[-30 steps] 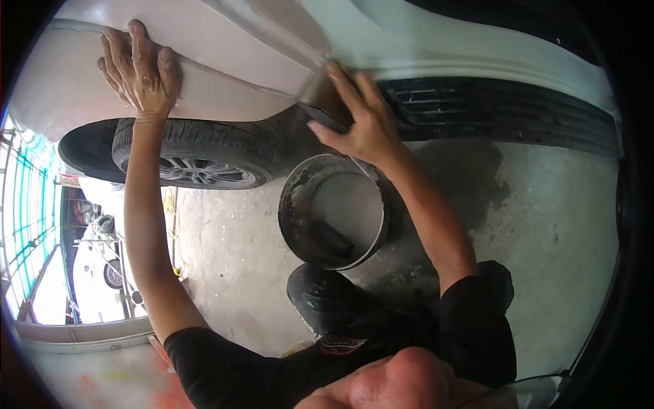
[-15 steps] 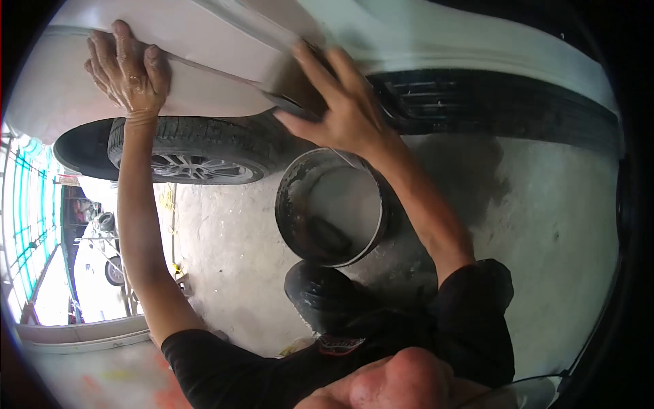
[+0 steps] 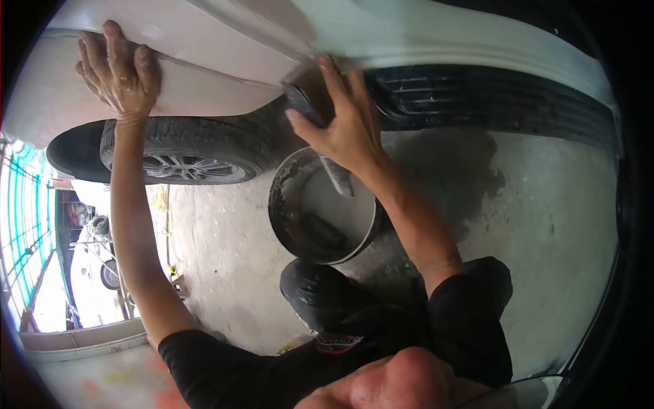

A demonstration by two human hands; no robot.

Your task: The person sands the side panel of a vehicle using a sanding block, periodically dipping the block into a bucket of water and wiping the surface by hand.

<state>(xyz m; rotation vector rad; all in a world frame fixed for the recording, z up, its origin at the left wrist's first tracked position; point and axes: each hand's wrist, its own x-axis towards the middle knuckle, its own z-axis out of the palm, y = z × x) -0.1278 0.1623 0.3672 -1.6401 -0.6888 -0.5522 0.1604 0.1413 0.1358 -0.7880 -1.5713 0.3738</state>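
My left hand (image 3: 117, 75) lies flat with fingers spread on the pale pinkish car body panel (image 3: 197, 82), above the wheel arch. My right hand (image 3: 347, 123) is wrapped round a dark sanding block (image 3: 308, 102), partly blurred and covered by the fingers, at the lower edge of the bodywork. A greyish strip (image 3: 337, 178) hangs below that hand, over the bucket. Beneath stands the round bucket (image 3: 276, 225) with cloudy liquid, a dark oblong thing (image 3: 323, 230) in it.
Left of the bucket is the car's tyre (image 3: 197, 133) with its alloy rim. A black ribbed sill trim (image 3: 470, 95) runs to the right. Wet patches darken the concrete floor (image 3: 225, 232). My bent knee (image 3: 313, 286) is close below the bucket.
My right hand has moved slightly left and down along the bodywork with the block, which now stands more upright. The greyish strip shows below it. My left hand stays on the panel.
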